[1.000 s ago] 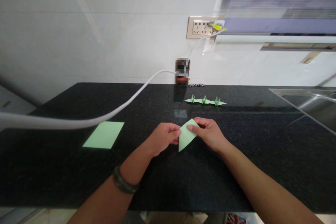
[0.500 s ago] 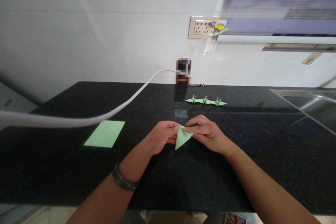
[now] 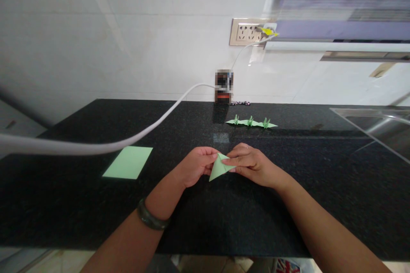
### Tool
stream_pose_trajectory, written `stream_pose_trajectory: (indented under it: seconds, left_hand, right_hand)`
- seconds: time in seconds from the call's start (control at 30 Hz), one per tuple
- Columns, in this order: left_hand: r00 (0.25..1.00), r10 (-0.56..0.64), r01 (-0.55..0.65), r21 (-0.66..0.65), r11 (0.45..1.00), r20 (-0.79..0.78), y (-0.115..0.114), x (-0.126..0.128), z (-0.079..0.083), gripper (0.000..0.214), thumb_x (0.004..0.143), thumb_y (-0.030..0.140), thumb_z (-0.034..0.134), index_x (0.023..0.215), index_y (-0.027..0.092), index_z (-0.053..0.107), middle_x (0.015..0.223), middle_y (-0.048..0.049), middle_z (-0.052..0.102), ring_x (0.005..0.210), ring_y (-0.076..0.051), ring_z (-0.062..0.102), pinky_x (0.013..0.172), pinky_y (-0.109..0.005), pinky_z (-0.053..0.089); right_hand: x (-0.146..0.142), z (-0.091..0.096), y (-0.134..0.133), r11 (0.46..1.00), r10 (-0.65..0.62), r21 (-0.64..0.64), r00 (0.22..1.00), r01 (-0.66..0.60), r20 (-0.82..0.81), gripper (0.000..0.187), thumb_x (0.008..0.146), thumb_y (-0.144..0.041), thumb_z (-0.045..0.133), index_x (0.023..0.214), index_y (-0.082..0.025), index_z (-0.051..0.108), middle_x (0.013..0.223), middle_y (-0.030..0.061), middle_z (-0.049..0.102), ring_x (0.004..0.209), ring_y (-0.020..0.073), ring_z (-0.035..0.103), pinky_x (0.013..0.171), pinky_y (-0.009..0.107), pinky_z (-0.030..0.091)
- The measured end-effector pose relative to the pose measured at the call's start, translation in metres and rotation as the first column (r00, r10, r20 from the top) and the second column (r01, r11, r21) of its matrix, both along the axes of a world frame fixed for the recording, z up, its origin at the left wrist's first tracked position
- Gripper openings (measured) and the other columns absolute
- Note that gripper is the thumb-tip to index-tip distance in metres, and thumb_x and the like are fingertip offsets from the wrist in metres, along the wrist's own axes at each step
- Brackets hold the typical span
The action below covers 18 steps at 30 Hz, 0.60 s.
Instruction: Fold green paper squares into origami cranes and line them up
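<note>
A folded piece of light green paper [image 3: 218, 168], roughly triangular with a point toward me, is held between both hands just over the dark countertop. My left hand [image 3: 199, 165] pinches its upper left corner between thumb and fingers. On the other side my right hand [image 3: 253, 164] grips the paper's right part, a finger lying across the fold. Some of my left fingertips are hidden behind the paper. To the left lies a flat sheet of the same green paper [image 3: 128, 163]. Three small folded green paper cranes [image 3: 250, 122] stand in a row farther back.
A white cable [image 3: 153, 127] crosses the left foreground toward a blurred-out object [image 3: 224, 86] against the wall. Behind is a socket panel [image 3: 245, 32] with a plug in it. A metal sink [image 3: 384, 126] is set into the black countertop [image 3: 80, 209] at right.
The folded paper has turned slightly, its lower point shifting left. My right fingers have moved a little over it, and its flap looks flatter. The left hand has barely moved.
</note>
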<state>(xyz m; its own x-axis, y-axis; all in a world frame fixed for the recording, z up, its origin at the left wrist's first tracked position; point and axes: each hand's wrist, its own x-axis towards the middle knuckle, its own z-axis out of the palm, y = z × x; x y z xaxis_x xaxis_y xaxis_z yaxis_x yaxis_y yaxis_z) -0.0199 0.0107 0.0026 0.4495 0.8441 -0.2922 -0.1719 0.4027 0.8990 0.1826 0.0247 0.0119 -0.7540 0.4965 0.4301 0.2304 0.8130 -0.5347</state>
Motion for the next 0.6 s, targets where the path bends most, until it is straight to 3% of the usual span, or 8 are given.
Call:
stream_pose_trajectory:
  seconds: [0.6]
  left_hand:
    - [1.0, -0.001, 0.001, 0.011, 1.0, -0.005, -0.0016, 0.0034, 0.0039, 0.02, 0.074, 0.029, 0.054, 0.083, 0.011, 0.056, 0.063, -0.0063, 0.062, 0.053, -0.013, 0.058, 0.048, -0.022, 0.044]
  right_hand:
    - [-0.003, 0.0024, -0.0031, 0.997, -0.055, 0.059, 0.996, 0.051, 0.068, 0.03, 0.079, -0.026, 0.055, 0.11, -0.025, 0.058, 0.096, 0.005, 0.064, 0.084, 0.0151, 0.054, 0.08, 0.033, 0.04]
